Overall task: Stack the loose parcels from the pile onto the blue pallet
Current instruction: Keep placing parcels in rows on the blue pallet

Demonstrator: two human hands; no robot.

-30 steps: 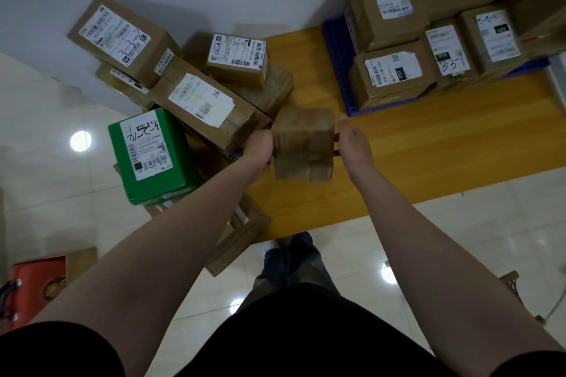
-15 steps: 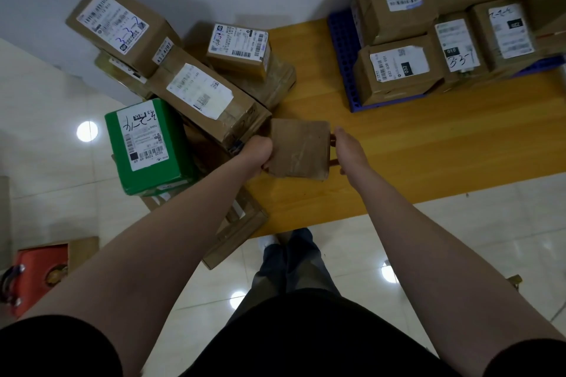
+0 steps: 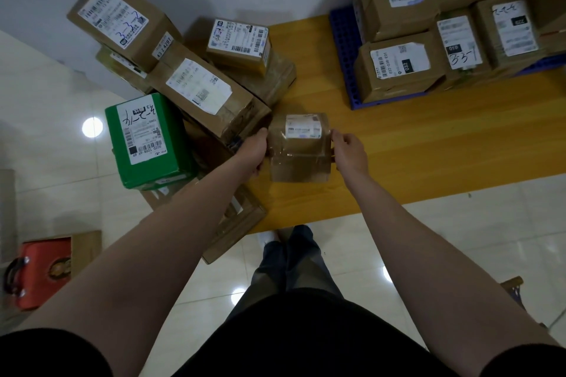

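A small brown taped parcel point(image 3: 298, 151) with a white label on its far face hangs above the wooden platform point(image 3: 413, 162). My left hand point(image 3: 254, 150) grips its left side and my right hand point(image 3: 349, 153) grips its right side. The pile of loose parcels point(image 3: 199, 92) lies to the left, with a green box point(image 3: 144, 138) at its front. At the upper right the blue pallet point(image 3: 344, 49) carries several stacked brown boxes point(image 3: 398, 67).
The white wall runs behind the pile and the pallet. Glossy floor tiles lie below the platform's front edge. An orange bag point(image 3: 39, 272) stands on the floor at the far left. My legs are below the parcel.
Both hands have turned the small parcel, so that its white label now faces up and away. The parcel has stayed in front of the pile.
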